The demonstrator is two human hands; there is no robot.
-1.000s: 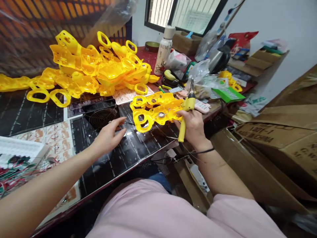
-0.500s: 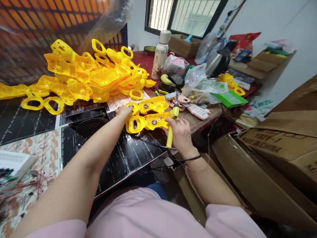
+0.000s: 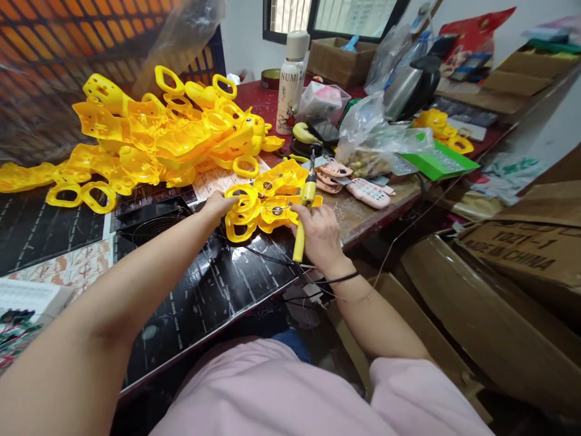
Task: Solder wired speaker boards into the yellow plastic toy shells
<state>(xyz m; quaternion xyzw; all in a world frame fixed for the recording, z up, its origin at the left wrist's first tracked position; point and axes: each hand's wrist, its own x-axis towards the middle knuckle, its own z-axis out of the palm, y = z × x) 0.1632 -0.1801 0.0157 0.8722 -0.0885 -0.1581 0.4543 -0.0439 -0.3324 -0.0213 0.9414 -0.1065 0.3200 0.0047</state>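
Two open yellow plastic toy shells (image 3: 275, 212) lie side by side at the table's front edge, with round metal parts and thin wires inside. My left hand (image 3: 218, 204) pinches the ring-shaped handle end of the shells; its fingertips are partly hidden. In my right hand (image 3: 321, 236) is a yellow soldering iron (image 3: 307, 192), its slim metal tip pointing up and away from me. That hand's fingers are closed around the handle, beside the right end of the nearer shell. Whether its fingers also touch that shell I cannot tell.
A heap of yellow shells (image 3: 172, 133) covers the back left, before an orange-filled crate (image 3: 113, 36). Behind are a white bottle (image 3: 290, 85), a pink remote-like toy (image 3: 368, 192) and a green tray (image 3: 447, 160). Cardboard boxes (image 3: 476, 303) stand at right. Cables hang by the table edge.
The two shells have shifted slightly left, and their ring ends now sit closer together. My right hand has moved a little left with the soldering iron. The view has turned slightly.
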